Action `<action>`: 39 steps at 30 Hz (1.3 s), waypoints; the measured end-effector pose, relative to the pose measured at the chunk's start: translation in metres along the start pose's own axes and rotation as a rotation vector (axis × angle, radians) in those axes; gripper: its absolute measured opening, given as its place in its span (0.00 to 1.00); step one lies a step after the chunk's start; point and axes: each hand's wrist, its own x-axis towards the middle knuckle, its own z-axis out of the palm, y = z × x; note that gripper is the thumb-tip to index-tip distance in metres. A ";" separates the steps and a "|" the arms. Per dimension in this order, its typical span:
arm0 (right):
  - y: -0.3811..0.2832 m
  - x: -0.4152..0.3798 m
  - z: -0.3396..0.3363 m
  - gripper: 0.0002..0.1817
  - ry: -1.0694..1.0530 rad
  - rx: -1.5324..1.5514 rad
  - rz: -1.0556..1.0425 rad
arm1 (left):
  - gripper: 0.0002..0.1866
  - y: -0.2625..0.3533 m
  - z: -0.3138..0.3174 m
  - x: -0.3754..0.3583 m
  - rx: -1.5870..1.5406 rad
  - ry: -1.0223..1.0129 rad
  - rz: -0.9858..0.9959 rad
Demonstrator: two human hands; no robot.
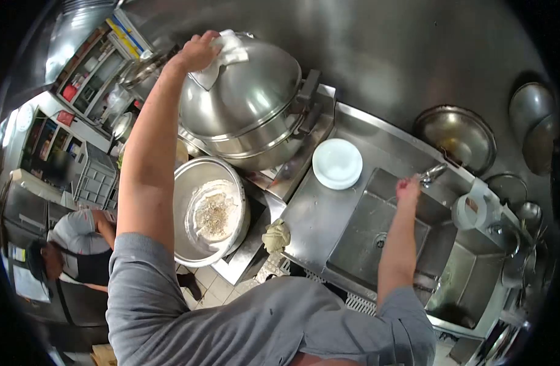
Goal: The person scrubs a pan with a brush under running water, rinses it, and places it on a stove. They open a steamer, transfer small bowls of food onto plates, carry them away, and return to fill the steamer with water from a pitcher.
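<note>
My left hand (199, 52) is closed on a white cloth (231, 50) at the top of a large domed steel lid (258, 85). The cloth hangs down over the lid's near side. The lid covers a wide steel pot (255, 146); whether a handle lies under the cloth is hidden. Over the sink (377, 226), my right hand (407, 190) is at the end of the metal faucet (433, 174), its fingers curled against it.
A big steel bowl (242, 213) with white flour-like powder and brown bits stands left of the counter. Stacked white plates (337, 163) lie beside the sink. A crumpled cloth (275, 236) hangs at the counter edge. A co-worker (78, 244) is at lower left.
</note>
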 end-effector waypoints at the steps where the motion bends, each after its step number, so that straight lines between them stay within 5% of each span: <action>1: 0.016 -0.020 -0.004 0.16 -0.082 0.085 0.062 | 0.28 -0.004 0.009 0.004 0.043 -0.025 -0.073; 4: 0.051 -0.080 0.006 0.16 -0.078 0.284 0.019 | 0.32 -0.004 0.001 0.014 -0.104 -0.106 -0.111; 6: 0.092 -0.093 0.025 0.16 0.061 -0.395 -0.267 | 0.32 -0.010 -0.001 0.024 -0.043 -0.181 -0.086; 8: 0.129 -0.104 0.050 0.24 -0.118 -1.051 -0.352 | 0.32 -0.019 0.004 0.040 -0.054 -0.183 -0.031; 10: 0.157 -0.101 0.064 0.27 -0.125 -1.335 -0.513 | 0.32 -0.028 0.012 0.048 -0.077 -0.182 0.032; 12: 0.182 -0.074 0.052 0.26 0.034 -1.404 -0.917 | 0.31 -0.030 0.013 0.042 -0.120 -0.197 0.036; 13: 0.180 -0.077 0.058 0.26 0.044 -1.413 -0.908 | 0.31 -0.032 0.016 0.039 -0.138 -0.133 0.041; 15: 0.165 -0.090 0.071 0.26 -0.011 -1.339 -0.348 | 0.30 -0.030 0.019 0.036 -0.192 -0.051 0.065; 18: 0.163 -0.089 0.068 0.26 0.048 -1.479 -0.643 | 0.29 -0.034 0.014 0.029 -0.091 0.051 0.168; 21: 0.139 -0.122 0.079 0.25 -0.016 -1.493 -0.529 | 0.28 -0.046 0.006 0.033 -0.178 0.001 0.182; 23: 0.142 -0.086 0.051 0.22 -0.126 -1.462 -0.689 | 0.27 -0.054 -0.005 0.026 -0.211 -0.001 0.102; 25: 0.116 -0.091 0.047 0.23 -0.230 -0.977 0.022 | 0.31 -0.074 -0.023 0.023 -0.344 -0.029 0.102; 26: 0.097 -0.083 0.033 0.21 -0.204 -0.743 0.206 | 0.31 -0.080 -0.034 0.014 -0.335 -0.015 0.068; 29: 0.031 -0.067 0.001 0.14 -0.034 -0.466 0.053 | 0.33 -0.112 -0.053 -0.007 -0.149 0.076 -0.061; 30: 0.005 -0.038 -0.023 0.09 -0.132 -0.357 0.097 | 0.33 -0.117 -0.059 -0.019 -0.143 0.080 -0.088; 33: -0.041 -0.045 -0.005 0.06 -0.166 -0.365 0.017 | 0.34 -0.129 -0.070 -0.043 -0.502 0.155 -0.189; 36: -0.061 -0.054 0.023 0.07 -0.144 -0.443 -0.082 | 0.33 -0.180 -0.055 -0.033 -0.422 0.247 -0.182; 38: -0.057 -0.055 0.033 0.09 -0.186 -0.973 -0.209 | 0.33 -0.205 -0.048 -0.028 -0.407 0.256 -0.186; 39: -0.039 -0.056 0.034 0.07 -0.252 -0.992 -0.199 | 0.33 -0.216 -0.044 -0.024 -0.387 0.264 -0.176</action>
